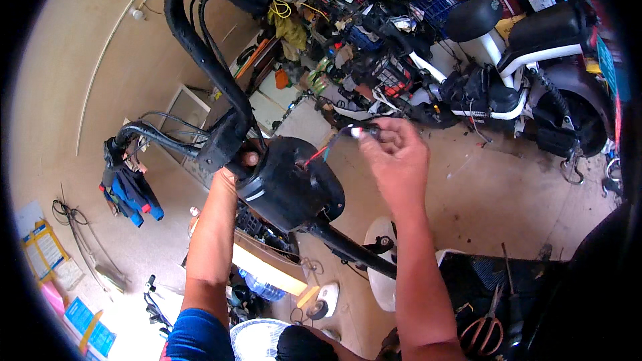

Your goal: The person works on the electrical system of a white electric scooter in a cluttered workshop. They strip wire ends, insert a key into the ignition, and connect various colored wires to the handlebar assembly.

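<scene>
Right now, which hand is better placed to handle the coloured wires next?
Likely the right hand: it holds a small white-and-black piece by the wires; the left hand is partly hidden at the black housing.

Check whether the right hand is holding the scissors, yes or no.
No, the scissors lie on the dark surface at lower right, while the right hand pinches a small black-and-white piece near the wires.

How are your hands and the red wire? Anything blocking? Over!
Right hand pinching small white-and-dark piece. Red wire out of black housing. Left hand at housing, partly hidden. Possible snag: black handlebar near left hand.
</scene>
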`<state>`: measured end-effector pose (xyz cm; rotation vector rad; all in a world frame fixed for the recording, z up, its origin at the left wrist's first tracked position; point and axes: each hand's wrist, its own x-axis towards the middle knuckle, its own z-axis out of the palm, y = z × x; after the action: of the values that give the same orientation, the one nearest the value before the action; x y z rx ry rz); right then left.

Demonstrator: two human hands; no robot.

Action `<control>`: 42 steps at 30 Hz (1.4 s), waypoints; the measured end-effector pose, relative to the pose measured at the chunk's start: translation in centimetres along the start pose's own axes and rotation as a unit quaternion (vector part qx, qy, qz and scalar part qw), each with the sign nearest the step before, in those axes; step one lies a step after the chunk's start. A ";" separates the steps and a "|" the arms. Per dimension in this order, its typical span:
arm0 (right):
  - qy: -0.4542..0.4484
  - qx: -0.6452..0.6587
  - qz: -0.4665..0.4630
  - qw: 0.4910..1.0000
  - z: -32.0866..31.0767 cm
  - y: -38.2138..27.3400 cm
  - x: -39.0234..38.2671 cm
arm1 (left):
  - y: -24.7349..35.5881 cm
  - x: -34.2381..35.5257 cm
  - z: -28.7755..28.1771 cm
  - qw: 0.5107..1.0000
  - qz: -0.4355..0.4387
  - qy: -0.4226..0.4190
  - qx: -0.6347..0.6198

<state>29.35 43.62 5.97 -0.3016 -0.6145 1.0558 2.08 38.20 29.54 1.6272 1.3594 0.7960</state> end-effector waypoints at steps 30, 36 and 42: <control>-0.025 0.239 0.176 0.955 0.8 6.0 -5.6 | 0.4 0.1 1.7 0.999 -0.009 -0.024 -0.037; 0.036 0.244 0.116 0.962 1.1 6.6 -5.8 | 0.6 0.3 1.7 0.998 -0.015 -0.056 -0.039; 0.047 0.299 0.104 0.947 1.2 5.1 -6.1 | 0.0 -0.2 2.1 0.997 0.054 -0.001 -0.058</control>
<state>22.84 40.60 2.33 0.1197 -0.1563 1.3680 3.85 37.58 28.60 1.6196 1.2107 0.9196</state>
